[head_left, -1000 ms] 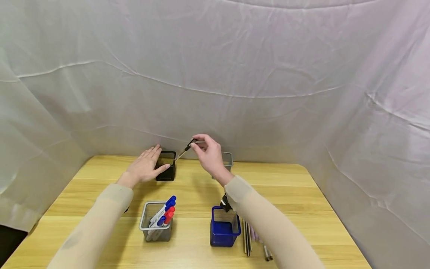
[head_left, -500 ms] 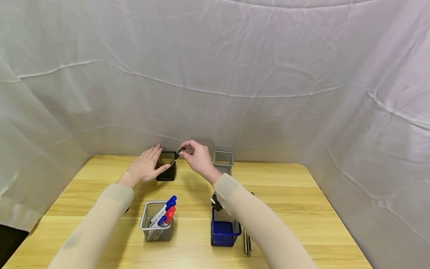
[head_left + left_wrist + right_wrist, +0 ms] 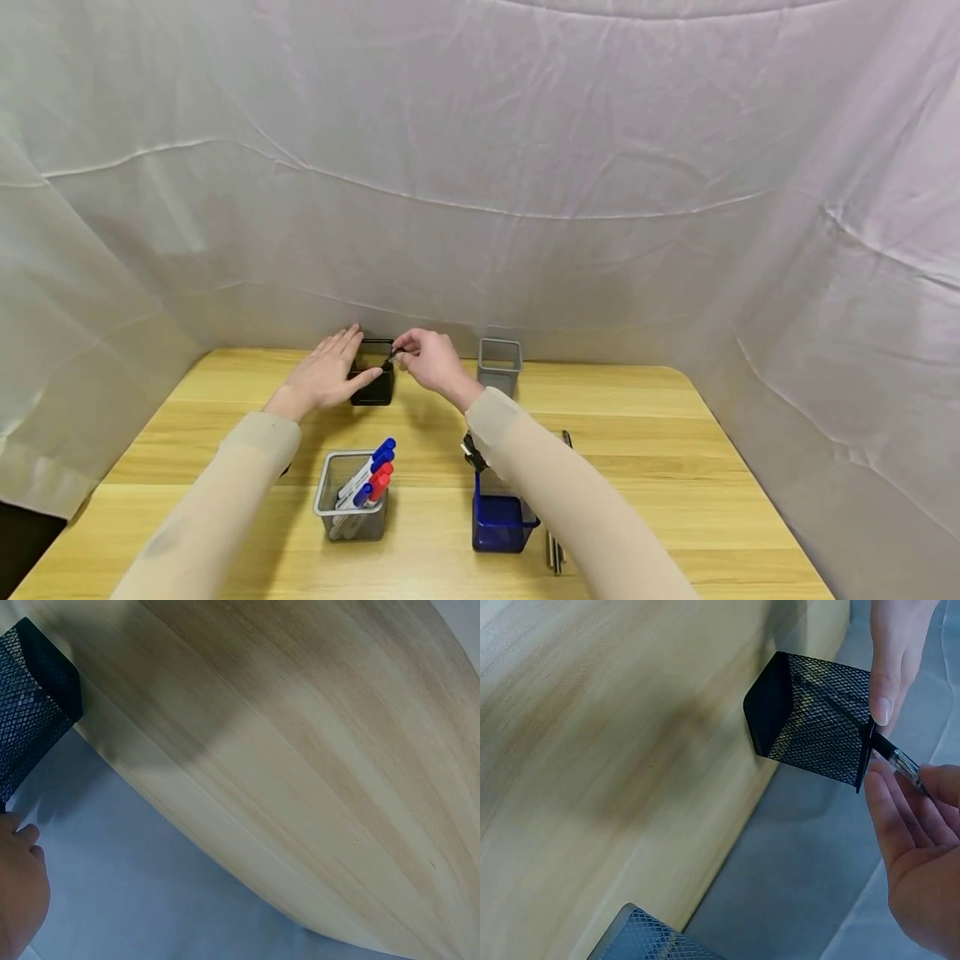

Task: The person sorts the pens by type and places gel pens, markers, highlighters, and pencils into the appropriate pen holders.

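My right hand pinches a black pen by its clear end. The pen slants down through the mouth of the black mesh pen holder, its lower part showing through the mesh in the right wrist view. My left hand lies along the holder's left side with straight fingers, its thumb across the front rim. In the left wrist view, part of the left hand sits close to the holder's rim.
A grey holder stands at the back. Nearer are a silver mesh holder with several blue and red markers and a blue holder. Slim pens lie beside it, partly under the right sleeve. Grey cloth hangs behind the table.
The right hand has moved left and down, carrying the pen from beside the black holder into its mouth. The grey back holder is uncovered. The left hand has stayed in place.
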### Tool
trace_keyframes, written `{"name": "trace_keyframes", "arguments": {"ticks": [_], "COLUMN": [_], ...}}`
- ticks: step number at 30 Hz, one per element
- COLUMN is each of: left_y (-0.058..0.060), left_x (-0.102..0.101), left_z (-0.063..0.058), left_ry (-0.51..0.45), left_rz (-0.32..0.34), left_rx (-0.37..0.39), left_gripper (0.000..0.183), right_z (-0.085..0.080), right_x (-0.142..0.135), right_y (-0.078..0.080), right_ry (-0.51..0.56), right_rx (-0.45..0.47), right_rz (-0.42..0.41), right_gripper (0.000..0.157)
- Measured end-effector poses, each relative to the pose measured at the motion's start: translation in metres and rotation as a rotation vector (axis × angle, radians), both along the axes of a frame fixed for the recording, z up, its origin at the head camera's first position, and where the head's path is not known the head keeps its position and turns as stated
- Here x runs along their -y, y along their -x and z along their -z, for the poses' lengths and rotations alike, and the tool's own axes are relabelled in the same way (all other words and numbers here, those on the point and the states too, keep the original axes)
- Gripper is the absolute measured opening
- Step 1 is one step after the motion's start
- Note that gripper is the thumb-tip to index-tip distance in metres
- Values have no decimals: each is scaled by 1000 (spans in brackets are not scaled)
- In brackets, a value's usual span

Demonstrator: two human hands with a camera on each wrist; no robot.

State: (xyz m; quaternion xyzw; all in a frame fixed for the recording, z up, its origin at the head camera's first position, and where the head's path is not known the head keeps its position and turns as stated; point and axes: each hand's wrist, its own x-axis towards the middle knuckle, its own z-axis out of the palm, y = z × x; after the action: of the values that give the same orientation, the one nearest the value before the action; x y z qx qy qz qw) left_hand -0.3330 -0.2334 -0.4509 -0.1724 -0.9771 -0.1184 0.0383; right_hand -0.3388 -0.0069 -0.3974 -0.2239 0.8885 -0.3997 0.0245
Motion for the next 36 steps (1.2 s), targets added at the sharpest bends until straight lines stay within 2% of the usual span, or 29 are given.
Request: {"name": "trace_keyframes", "arguments": {"ticks": [7,12,20,27,36], "left_y": [1,3,7,9,11], "left_x": [1,1,1,2,3], "left_z": [0,0,2,2,2], "left_ry": [10,4,7,7,-2], "left_rz": [1,5,11,12,14], "left_rx": [5,10,1,9,12], "left_gripper": [93,94,94,94,95], "right_z": [-2,-2,-10,-26,-49], "right_x": [1,2,2,-6,-27], "right_y": [-3,-4,-7,-15,-29], "right_ry": [-153,-159,-103,-6,108], "right_rx": [-32,-16,-30,-35,-86], "right_rz": [-63,-74,-65,-68,-83], "right_gripper": [30,35,43,48,51]}}
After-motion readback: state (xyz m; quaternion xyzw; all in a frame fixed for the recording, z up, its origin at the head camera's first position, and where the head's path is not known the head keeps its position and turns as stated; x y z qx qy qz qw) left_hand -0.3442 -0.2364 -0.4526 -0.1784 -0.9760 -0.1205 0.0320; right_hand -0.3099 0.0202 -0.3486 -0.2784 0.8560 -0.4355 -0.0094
